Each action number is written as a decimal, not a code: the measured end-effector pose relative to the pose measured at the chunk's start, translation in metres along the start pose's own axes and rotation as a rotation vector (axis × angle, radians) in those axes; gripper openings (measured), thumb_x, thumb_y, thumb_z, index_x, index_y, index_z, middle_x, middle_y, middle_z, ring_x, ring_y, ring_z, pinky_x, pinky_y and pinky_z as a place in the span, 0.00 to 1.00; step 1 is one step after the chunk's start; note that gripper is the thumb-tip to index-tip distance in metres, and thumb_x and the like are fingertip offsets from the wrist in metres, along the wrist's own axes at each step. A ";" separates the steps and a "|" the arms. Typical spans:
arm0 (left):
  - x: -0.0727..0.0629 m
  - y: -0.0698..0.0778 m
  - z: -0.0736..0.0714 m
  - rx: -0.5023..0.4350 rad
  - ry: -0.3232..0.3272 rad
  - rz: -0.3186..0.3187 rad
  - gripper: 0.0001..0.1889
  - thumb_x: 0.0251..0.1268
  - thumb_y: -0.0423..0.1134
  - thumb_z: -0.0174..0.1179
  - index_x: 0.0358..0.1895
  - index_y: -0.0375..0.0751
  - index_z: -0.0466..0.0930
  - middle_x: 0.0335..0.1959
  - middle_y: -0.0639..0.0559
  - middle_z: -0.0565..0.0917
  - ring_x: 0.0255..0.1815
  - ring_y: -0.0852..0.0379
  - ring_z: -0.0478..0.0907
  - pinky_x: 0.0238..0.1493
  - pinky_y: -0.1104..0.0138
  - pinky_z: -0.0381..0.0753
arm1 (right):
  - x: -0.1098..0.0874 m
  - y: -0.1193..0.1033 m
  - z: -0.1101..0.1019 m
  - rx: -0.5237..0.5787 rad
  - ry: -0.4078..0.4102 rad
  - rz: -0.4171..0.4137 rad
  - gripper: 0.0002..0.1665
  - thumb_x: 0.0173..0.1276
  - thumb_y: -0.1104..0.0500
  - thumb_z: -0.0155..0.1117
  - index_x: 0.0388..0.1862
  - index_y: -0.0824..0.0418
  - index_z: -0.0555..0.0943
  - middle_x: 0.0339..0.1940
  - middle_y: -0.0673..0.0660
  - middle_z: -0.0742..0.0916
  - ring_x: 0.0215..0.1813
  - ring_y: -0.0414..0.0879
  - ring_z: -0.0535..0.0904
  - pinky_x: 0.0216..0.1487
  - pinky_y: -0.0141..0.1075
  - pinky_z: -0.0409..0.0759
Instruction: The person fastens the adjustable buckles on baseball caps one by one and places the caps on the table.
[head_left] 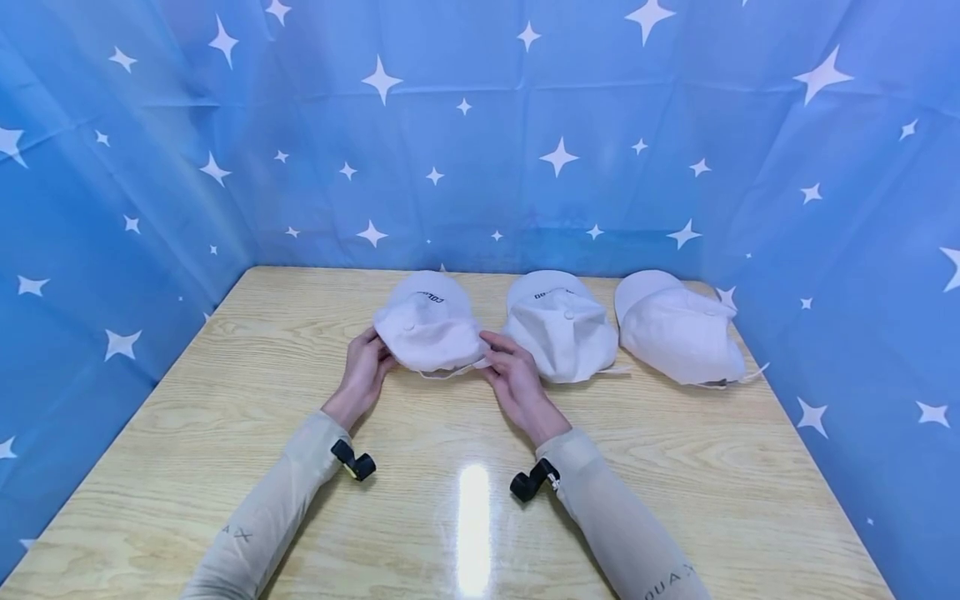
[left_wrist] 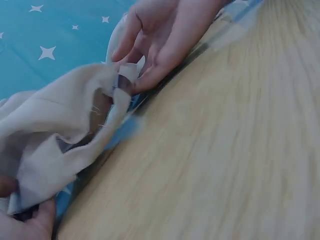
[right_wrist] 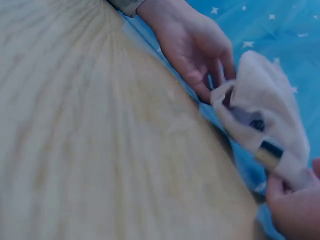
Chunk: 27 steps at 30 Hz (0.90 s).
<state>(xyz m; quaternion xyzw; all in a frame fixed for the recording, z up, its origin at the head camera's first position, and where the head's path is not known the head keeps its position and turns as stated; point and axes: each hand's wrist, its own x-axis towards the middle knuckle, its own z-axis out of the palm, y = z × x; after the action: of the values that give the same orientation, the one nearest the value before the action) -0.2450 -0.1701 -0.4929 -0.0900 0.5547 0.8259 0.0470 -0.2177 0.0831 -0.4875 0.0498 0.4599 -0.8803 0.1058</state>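
A white baseball cap (head_left: 431,329) with dark lettering on its front is held by both hands, brim towards the back of the table. At its left edge my left hand (head_left: 363,371) pinches the rim between fingers and thumb. My right hand (head_left: 517,379) grips the opposite side, close to the back strap. In the left wrist view the cap's fabric (left_wrist: 50,115) sags between the hands and its back opening shows. A buckle (right_wrist: 270,150) is on the strap in the right wrist view.
Two more white caps lie to the right, one in the middle (head_left: 558,333) just beyond my right hand and one near the right edge (head_left: 678,333). All are on a wooden table (head_left: 405,517). A blue curtain with white stars (head_left: 480,167) stands behind and on both sides.
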 end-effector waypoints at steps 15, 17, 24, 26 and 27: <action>0.006 0.012 -0.022 0.601 0.232 0.141 0.16 0.75 0.32 0.57 0.61 0.30 0.76 0.41 0.42 0.89 0.28 0.67 0.84 0.33 0.74 0.84 | -0.009 -0.019 0.007 -0.289 0.040 0.141 0.27 0.73 0.68 0.52 0.71 0.70 0.73 0.73 0.62 0.75 0.62 0.48 0.77 0.68 0.42 0.77; 0.007 0.010 -0.023 0.631 0.243 0.177 0.14 0.74 0.32 0.59 0.59 0.31 0.79 0.44 0.40 0.89 0.30 0.68 0.83 0.34 0.77 0.82 | -0.009 -0.020 0.008 -0.298 0.038 0.161 0.28 0.73 0.69 0.53 0.71 0.70 0.73 0.74 0.63 0.75 0.65 0.51 0.76 0.72 0.45 0.74; 0.011 0.009 -0.026 0.604 0.069 0.196 0.20 0.80 0.34 0.53 0.69 0.33 0.75 0.62 0.33 0.83 0.49 0.64 0.83 0.50 0.76 0.83 | -0.015 -0.029 0.012 -0.323 0.039 0.177 0.29 0.75 0.66 0.56 0.73 0.69 0.71 0.78 0.61 0.70 0.75 0.51 0.69 0.79 0.46 0.67; 0.012 0.009 -0.026 0.626 0.067 0.195 0.20 0.80 0.35 0.53 0.69 0.34 0.75 0.62 0.35 0.83 0.54 0.58 0.83 0.52 0.75 0.83 | -0.017 -0.033 0.014 -0.375 0.050 0.161 0.30 0.75 0.65 0.57 0.74 0.67 0.71 0.79 0.60 0.70 0.76 0.52 0.67 0.80 0.47 0.65; 0.012 0.009 -0.026 0.649 0.071 0.198 0.20 0.80 0.35 0.54 0.69 0.35 0.75 0.62 0.35 0.83 0.56 0.55 0.83 0.52 0.75 0.83 | -0.018 -0.035 0.015 -0.391 0.064 0.150 0.31 0.74 0.65 0.57 0.75 0.66 0.70 0.78 0.60 0.70 0.77 0.52 0.67 0.81 0.47 0.64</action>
<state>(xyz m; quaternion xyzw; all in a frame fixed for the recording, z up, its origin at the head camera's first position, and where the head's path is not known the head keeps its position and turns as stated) -0.2554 -0.1980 -0.4971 -0.0447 0.7958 0.6033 -0.0263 -0.2085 0.0926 -0.4479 0.0900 0.6202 -0.7618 0.1640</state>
